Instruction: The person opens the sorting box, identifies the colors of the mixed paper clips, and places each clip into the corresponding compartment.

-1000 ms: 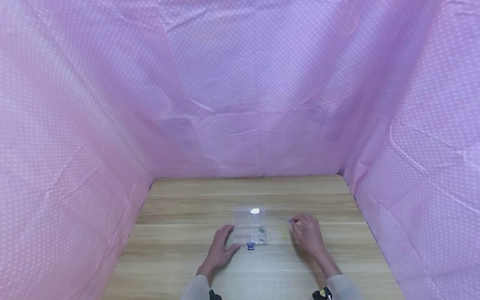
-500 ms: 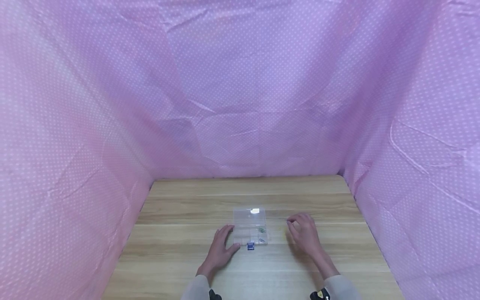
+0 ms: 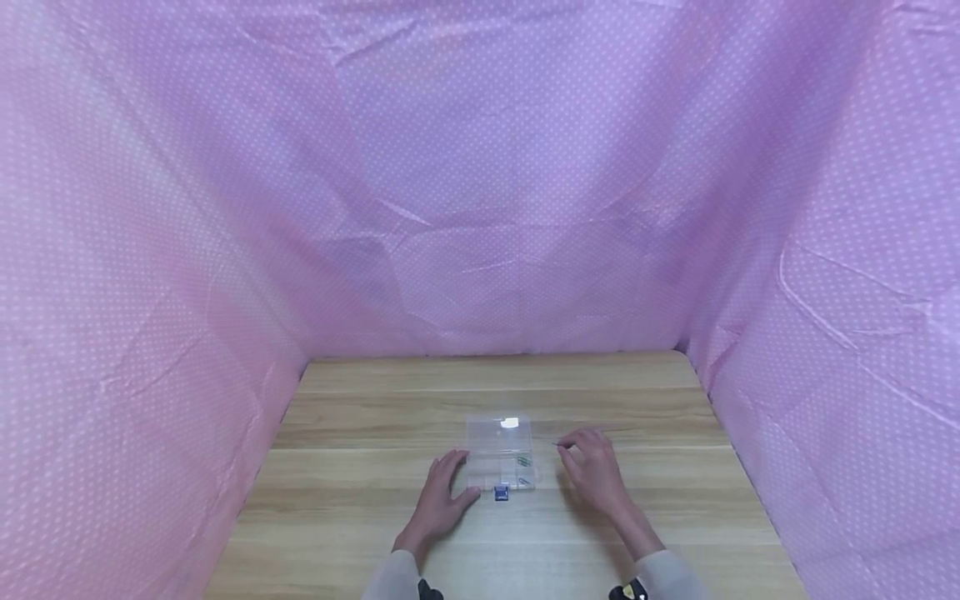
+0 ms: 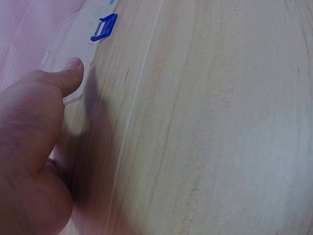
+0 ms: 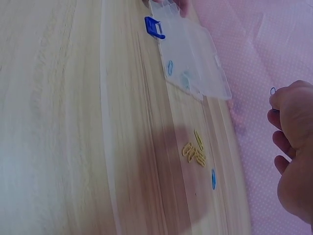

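A clear plastic compartment box (image 3: 491,468) lies on the table, its lid (image 3: 491,433) folded back and a blue latch (image 3: 502,493) at the front. Green paper clips (image 3: 523,461) occupy its back right compartment, and a blue paper clip (image 5: 169,67) sits in the front right one. My left hand (image 3: 438,498) holds the box's left end, thumb at the front edge and fingers at the far side. Right of the box, raised above the table, my right hand (image 3: 597,473) pinches a small bluish paper clip (image 5: 273,91) between thumb and forefinger.
Several yellow paper clips (image 5: 195,152) lie in a loose pile on the wooden table (image 3: 360,417), beneath the right hand. One blue paper clip (image 5: 213,179) lies beside them. Pink dotted cloth (image 3: 480,167) hangs behind the table and along both sides.
My right hand has moved left toward the box, carrying the pinched paper clip. The left hand and the box have stayed put.
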The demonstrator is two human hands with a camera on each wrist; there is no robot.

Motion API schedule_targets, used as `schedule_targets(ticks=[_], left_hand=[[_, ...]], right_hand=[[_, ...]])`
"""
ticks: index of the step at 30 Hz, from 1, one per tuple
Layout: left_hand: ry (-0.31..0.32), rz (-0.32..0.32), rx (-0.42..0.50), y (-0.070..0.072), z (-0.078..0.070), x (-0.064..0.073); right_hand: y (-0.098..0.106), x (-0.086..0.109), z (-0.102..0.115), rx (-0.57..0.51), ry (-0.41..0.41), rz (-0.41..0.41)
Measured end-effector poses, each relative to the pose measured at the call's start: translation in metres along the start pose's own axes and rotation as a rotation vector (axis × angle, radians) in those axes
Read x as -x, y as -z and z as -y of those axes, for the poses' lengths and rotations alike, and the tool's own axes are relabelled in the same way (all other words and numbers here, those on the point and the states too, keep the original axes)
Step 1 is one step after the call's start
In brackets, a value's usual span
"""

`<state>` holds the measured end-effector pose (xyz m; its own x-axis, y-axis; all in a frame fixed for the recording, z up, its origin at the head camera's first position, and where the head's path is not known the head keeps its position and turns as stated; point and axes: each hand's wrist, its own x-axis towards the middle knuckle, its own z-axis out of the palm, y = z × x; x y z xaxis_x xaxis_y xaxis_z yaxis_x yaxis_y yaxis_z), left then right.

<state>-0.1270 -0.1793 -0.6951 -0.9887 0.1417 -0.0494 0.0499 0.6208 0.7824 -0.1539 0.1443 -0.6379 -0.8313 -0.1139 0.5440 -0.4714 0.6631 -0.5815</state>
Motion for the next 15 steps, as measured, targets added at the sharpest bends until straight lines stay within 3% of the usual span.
schedule_targets(ticks=[15], left_hand=[[-0.019,-0.006,-0.006,-0.001,0.001,0.000]], right_hand=[[-0.015,0.000,0.014,0.022,0.005,0.035]])
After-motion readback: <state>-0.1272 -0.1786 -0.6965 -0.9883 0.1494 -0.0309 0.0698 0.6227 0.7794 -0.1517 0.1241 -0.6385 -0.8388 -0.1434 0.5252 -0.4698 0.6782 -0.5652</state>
